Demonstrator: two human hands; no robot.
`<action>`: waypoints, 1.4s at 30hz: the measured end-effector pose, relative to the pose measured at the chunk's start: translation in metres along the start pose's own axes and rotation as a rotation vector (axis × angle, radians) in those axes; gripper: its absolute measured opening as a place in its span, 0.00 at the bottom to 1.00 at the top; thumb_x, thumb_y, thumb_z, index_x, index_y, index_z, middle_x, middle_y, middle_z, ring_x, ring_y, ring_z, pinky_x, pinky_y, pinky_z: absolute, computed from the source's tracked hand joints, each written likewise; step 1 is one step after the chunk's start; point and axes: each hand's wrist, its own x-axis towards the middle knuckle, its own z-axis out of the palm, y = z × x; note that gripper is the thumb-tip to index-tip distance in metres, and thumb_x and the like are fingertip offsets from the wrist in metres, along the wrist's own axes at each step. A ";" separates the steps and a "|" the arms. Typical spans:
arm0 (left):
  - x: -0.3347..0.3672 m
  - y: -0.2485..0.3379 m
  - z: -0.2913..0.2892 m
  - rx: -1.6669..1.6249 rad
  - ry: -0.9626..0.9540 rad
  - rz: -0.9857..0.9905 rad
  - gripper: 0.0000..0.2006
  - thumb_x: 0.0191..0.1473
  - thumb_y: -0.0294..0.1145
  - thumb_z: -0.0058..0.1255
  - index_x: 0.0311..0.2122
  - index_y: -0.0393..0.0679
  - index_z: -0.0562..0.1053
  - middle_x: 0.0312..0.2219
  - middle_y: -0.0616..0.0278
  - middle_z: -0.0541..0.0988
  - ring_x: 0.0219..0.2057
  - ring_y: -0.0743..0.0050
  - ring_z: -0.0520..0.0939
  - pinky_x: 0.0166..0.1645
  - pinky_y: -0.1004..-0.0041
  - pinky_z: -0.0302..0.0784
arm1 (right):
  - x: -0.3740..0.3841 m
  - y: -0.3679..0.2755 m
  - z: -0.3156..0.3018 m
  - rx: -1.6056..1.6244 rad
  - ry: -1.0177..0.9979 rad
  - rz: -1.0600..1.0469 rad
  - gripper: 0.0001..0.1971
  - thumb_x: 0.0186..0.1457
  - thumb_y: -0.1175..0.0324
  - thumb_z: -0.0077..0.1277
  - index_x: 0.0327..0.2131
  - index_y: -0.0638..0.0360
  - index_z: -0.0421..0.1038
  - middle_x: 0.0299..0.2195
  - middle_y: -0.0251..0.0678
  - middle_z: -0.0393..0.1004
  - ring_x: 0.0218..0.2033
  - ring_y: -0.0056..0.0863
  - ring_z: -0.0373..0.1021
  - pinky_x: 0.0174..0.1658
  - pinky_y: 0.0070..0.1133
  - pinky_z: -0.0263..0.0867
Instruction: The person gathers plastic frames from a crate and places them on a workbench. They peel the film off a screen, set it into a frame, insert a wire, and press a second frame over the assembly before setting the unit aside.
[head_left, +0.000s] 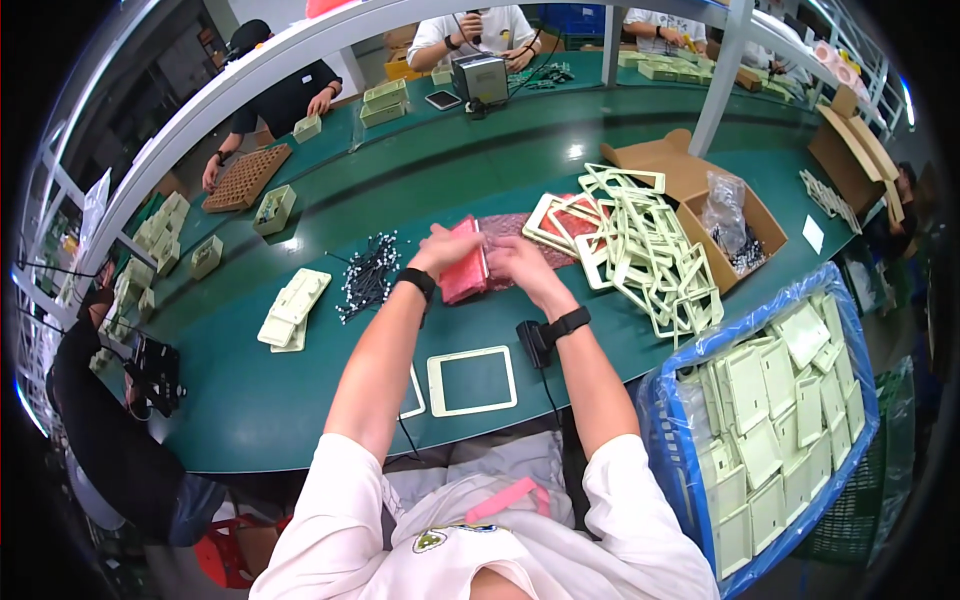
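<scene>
Green counter point(300, 400) under hands. Heap of pale green plastic frames point(650, 255) right of hands. Pink flat foam-like pad point(464, 264) between hands, above counter: likely light, soft, bendable; best gripped at side edges. Long axis runs away from person. Left hand point(440, 250), right hand point(515, 262) both grasping pad.

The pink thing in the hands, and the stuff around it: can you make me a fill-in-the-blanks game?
1. Both hands, left hand and right hand, hold a flat pad coloured ____.
2. The pale frames lie piled beside a cardboard ____.
3. The table top is coloured ____.
4. The bin of pale plates has a liner coloured ____.

Missing words: pink; box; green; blue
</scene>
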 end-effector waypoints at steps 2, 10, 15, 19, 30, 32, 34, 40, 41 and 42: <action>-0.010 -0.001 -0.018 -0.407 -0.326 0.021 0.44 0.49 0.53 0.61 0.62 0.33 0.58 0.56 0.36 0.67 0.56 0.34 0.74 0.60 0.55 0.74 | 0.001 0.001 -0.003 0.213 -0.029 0.042 0.24 0.53 0.70 0.59 0.52 0.70 0.70 0.41 0.45 0.80 0.41 0.30 0.77 0.43 0.23 0.72; 0.036 -0.067 -0.004 -1.185 -0.489 0.173 0.21 0.51 0.30 0.51 0.50 0.33 0.69 0.45 0.46 0.76 0.48 0.48 0.79 0.53 0.56 0.79 | 0.010 0.000 -0.029 -0.619 0.184 0.038 0.16 0.56 0.70 0.57 0.45 0.73 0.76 0.39 0.41 0.82 0.38 0.26 0.78 0.43 0.24 0.72; 0.055 -0.095 -0.005 -0.879 -0.201 0.244 0.24 0.49 0.23 0.48 0.54 0.32 0.67 0.42 0.46 0.77 0.45 0.47 0.80 0.53 0.54 0.77 | -0.019 -0.033 -0.031 -0.171 0.249 -0.070 0.17 0.59 0.69 0.57 0.48 0.72 0.75 0.42 0.39 0.81 0.41 0.25 0.77 0.46 0.21 0.70; 0.027 -0.079 0.010 -0.273 0.496 0.437 0.24 0.49 0.20 0.48 0.54 0.30 0.68 0.40 0.44 0.77 0.43 0.43 0.78 0.56 0.55 0.73 | -0.033 -0.038 -0.026 0.012 0.165 -0.100 0.17 0.60 0.69 0.56 0.49 0.73 0.74 0.42 0.38 0.81 0.41 0.24 0.77 0.47 0.21 0.69; -0.144 -0.070 -0.054 -1.471 -0.593 0.643 0.35 0.61 0.35 0.59 0.68 0.40 0.56 0.59 0.56 0.71 0.55 0.69 0.75 0.57 0.67 0.73 | -0.075 -0.048 0.061 0.484 -0.411 0.092 0.17 0.65 0.66 0.52 0.51 0.69 0.71 0.43 0.34 0.79 0.43 0.21 0.76 0.48 0.20 0.71; -0.154 -0.087 -0.058 -1.382 -0.479 0.575 0.36 0.59 0.30 0.60 0.68 0.41 0.56 0.58 0.56 0.72 0.54 0.71 0.76 0.56 0.70 0.75 | -0.088 -0.050 0.080 0.453 -0.412 0.153 0.19 0.64 0.66 0.54 0.53 0.69 0.69 0.45 0.36 0.78 0.44 0.23 0.75 0.48 0.21 0.71; -0.162 -0.107 -0.062 -1.413 -0.451 0.545 0.37 0.57 0.29 0.62 0.68 0.41 0.57 0.57 0.56 0.72 0.54 0.71 0.77 0.55 0.70 0.76 | -0.100 -0.052 0.096 0.433 -0.425 0.191 0.21 0.63 0.66 0.55 0.54 0.69 0.67 0.47 0.37 0.77 0.45 0.23 0.75 0.48 0.22 0.71; -0.185 -0.139 -0.070 -1.302 -0.237 0.376 0.37 0.52 0.25 0.66 0.65 0.41 0.60 0.53 0.53 0.73 0.52 0.67 0.78 0.55 0.69 0.77 | -0.121 -0.062 0.132 -0.136 -0.366 -0.025 0.29 0.60 0.69 0.59 0.61 0.62 0.59 0.56 0.41 0.68 0.55 0.33 0.70 0.55 0.29 0.69; -0.187 -0.144 -0.070 -1.304 -0.243 0.374 0.37 0.52 0.25 0.66 0.65 0.41 0.60 0.53 0.53 0.73 0.52 0.67 0.78 0.55 0.69 0.77 | -0.123 -0.061 0.134 -0.177 -0.429 -0.051 0.30 0.58 0.70 0.60 0.61 0.62 0.59 0.57 0.41 0.67 0.57 0.35 0.68 0.57 0.30 0.68; -0.191 -0.150 -0.071 -1.278 -0.198 0.381 0.37 0.52 0.25 0.66 0.65 0.40 0.60 0.53 0.52 0.73 0.52 0.67 0.78 0.55 0.69 0.77 | -0.125 -0.060 0.139 -0.183 -0.418 -0.049 0.30 0.58 0.70 0.60 0.61 0.62 0.59 0.57 0.41 0.67 0.57 0.35 0.68 0.57 0.30 0.68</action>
